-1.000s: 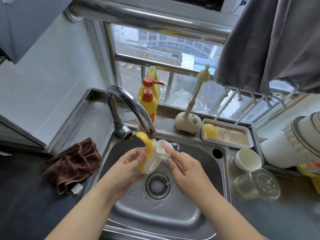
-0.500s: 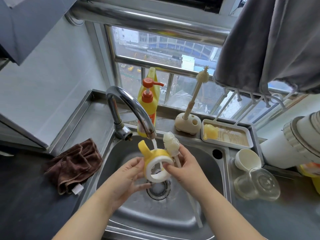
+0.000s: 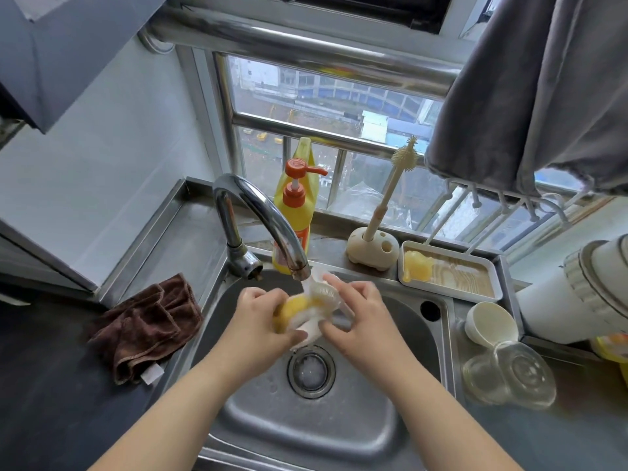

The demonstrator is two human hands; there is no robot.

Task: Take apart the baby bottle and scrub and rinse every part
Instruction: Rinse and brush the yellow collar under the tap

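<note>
Head view looks down into a steel sink [image 3: 401,396] where both hands meet under the faucet [image 3: 272,226]. The left hand [image 3: 258,321] has its fingers curled round the yellow-and-white bottle collar [image 3: 295,311], which sits between the two hands, directly below the spout and above the drain [image 3: 311,371]. The right hand [image 3: 363,317] pinches a pale brush [image 3: 323,294] against the collar; motion blur smears both, so exactly where brush ends and collar begins is hard to say. Water runs from the spout onto them.

Left of the left fingers, a brown cloth [image 3: 146,328] lies crumpled on the dark desk [image 3: 51,385]. Beyond the fingers, behind the faucet, stands a yellow soap bottle [image 3: 295,212] with an orange pump. Further right of it a long brush stands upright in a cream holder [image 3: 372,249], beside a tray [image 3: 452,277] holding a yellow piece. Right of the right fingers, past the sink rim, lie a white cup [image 3: 491,322] and a clear lid [image 3: 509,375], touching.
</note>
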